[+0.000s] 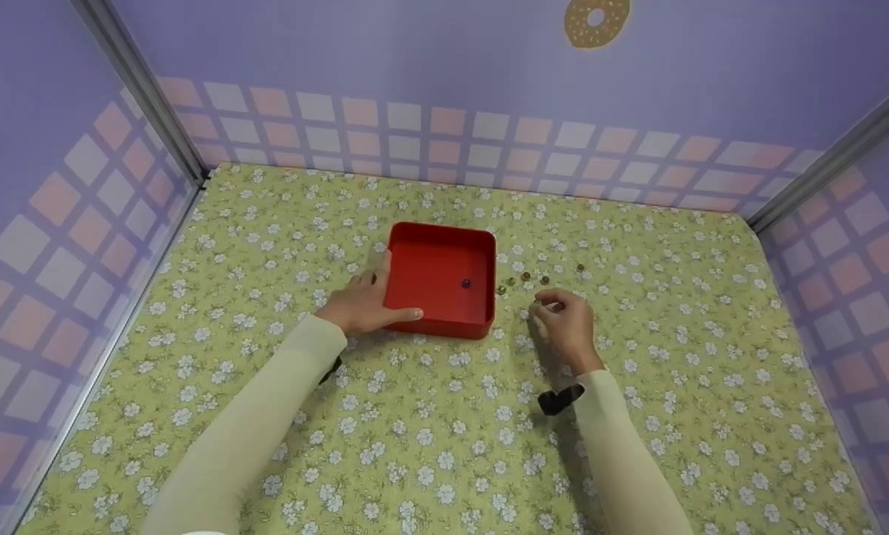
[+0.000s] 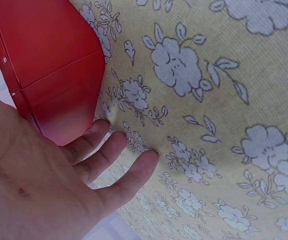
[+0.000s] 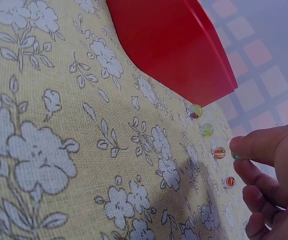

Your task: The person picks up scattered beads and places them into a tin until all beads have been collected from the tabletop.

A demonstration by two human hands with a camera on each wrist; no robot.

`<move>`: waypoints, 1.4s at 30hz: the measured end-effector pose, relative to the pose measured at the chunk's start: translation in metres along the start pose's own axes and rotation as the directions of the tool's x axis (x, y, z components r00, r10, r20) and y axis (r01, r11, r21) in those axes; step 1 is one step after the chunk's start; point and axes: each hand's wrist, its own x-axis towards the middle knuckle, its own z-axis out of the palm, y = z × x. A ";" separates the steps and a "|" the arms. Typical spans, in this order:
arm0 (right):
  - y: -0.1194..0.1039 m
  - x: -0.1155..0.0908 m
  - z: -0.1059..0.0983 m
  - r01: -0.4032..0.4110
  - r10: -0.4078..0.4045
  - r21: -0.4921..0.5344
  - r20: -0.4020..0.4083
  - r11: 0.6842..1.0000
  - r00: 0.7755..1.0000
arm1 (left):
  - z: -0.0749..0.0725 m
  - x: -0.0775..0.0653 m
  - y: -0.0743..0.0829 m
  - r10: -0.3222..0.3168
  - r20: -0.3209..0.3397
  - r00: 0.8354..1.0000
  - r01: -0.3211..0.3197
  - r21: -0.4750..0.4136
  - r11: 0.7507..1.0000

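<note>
A square red box [image 1: 444,328] sits on the flowered cloth, with one dark marble [image 1: 466,283] inside it. My left hand [image 1: 366,301] rests at the box's near left corner, its thumb along the near wall and its index finger along the left wall. In the left wrist view the other fingers [image 2: 134,172] reach past the outer wall, fairly straight. To the right of the box, my right hand [image 1: 566,323] pinches a greenish glass marble [image 3: 236,156] between thumb and index finger. Its remaining fingers are loosely curled.
Several marbles lie in a loose line right of the box: a greenish one [image 1: 501,290] close to its wall, striped orange ones [image 3: 219,152] beyond, and one [image 1: 580,267] farthest right. Purple tiled panels [image 1: 444,145] wall the table at the back and both sides.
</note>
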 end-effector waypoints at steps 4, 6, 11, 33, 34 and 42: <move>-0.001 0.000 0.001 -0.005 0.005 -0.017 -0.004 1.000 1.000 | 0.000 0.000 0.000 -0.001 0.001 1.000 0.001 0.003 1.000; -0.002 0.000 0.001 -0.009 0.009 -0.030 -0.005 0.999 1.000 | 0.000 0.000 0.000 -0.001 0.001 1.000 0.001 0.004 1.000; -0.004 -0.001 0.002 0.003 -0.003 -0.029 -0.007 1.000 1.000 | 0.001 -0.001 0.000 0.000 0.004 1.000 0.000 -0.001 1.000; -0.014 0.000 0.003 0.005 -0.004 -0.020 0.008 1.000 1.000 | 0.002 0.001 0.000 0.008 -0.003 1.000 -0.008 0.013 1.000; -0.015 0.000 0.002 0.008 -0.007 -0.015 0.011 1.000 1.000 | 0.001 0.001 0.000 0.009 -0.007 1.000 -0.009 0.016 1.000; -0.016 0.001 0.001 0.030 -0.029 -0.019 0.033 0.999 0.999 | 0.000 -0.001 0.000 0.010 -0.002 1.000 -0.010 0.019 1.000</move>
